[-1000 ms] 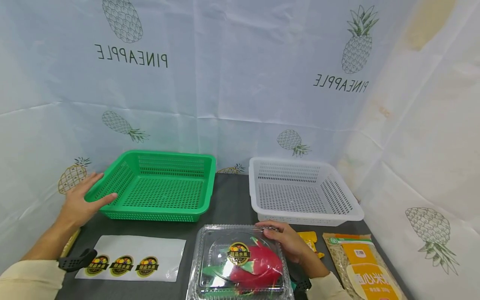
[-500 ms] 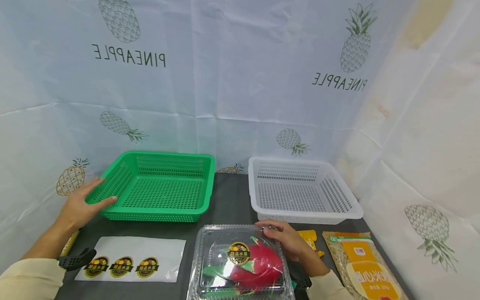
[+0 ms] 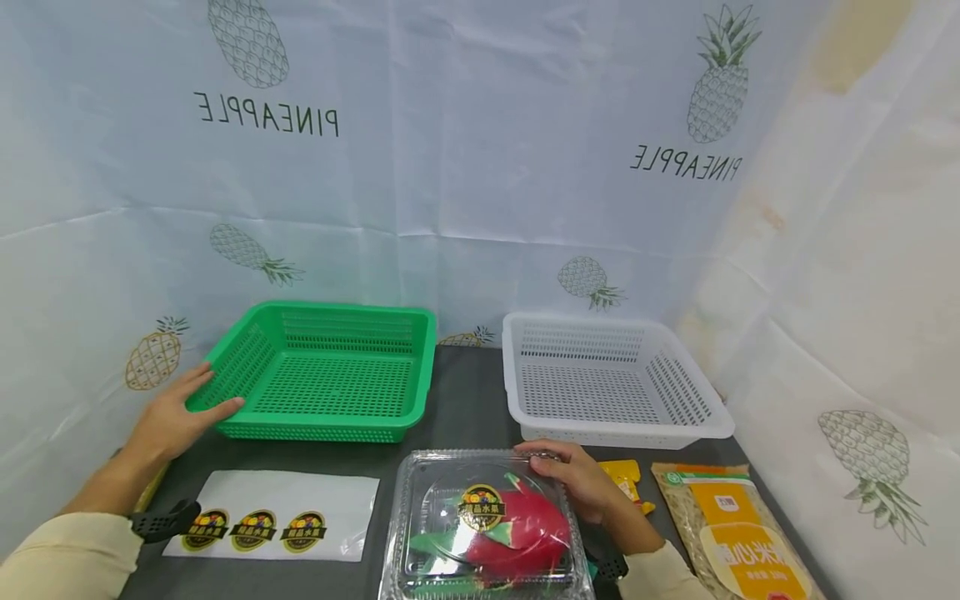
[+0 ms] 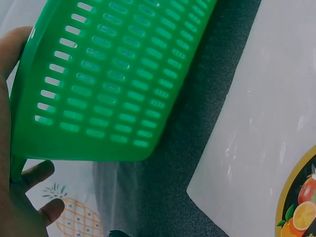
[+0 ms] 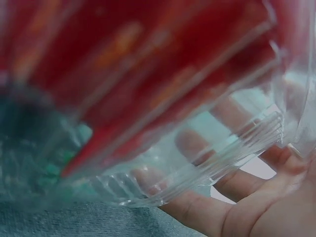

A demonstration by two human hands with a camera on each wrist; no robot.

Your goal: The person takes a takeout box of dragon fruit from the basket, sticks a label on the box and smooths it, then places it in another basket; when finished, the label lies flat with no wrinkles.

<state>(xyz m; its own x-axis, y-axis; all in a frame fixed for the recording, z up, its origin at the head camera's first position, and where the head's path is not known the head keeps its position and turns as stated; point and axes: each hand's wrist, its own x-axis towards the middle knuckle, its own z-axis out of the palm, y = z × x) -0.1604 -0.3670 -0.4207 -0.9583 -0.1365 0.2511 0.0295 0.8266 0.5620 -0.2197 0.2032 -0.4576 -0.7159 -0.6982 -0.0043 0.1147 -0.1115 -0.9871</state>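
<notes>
My left hand [image 3: 172, 417] grips the left rim of an empty green plastic basket [image 3: 341, 387], thumb over the edge. In the left wrist view, its fingers [image 4: 38, 174] show beside the slotted basket wall. My right hand [image 3: 581, 482] holds the right far corner of a clear plastic box [image 3: 431, 483] at the front middle. Inside the lidded box is red dragon fruit [image 3: 528, 533] with green tips, and a round black-and-gold sticker [image 3: 482, 507] sits on its lid. In the right wrist view, fingertips [image 5: 195, 145] show through the clear wall.
A white sheet [image 3: 300, 492] with three round stickers lies at front left. An empty white basket [image 3: 592, 396] stands behind the box. A small yellow packet [image 3: 624, 479] and a bag of grain [image 3: 738, 533] lie at right. Pineapple-printed cloth [image 3: 480, 167] surrounds the table.
My left hand has lowered a little onto the green basket's rim. The head view has shifted slightly. The right hand and the box have stayed in place.
</notes>
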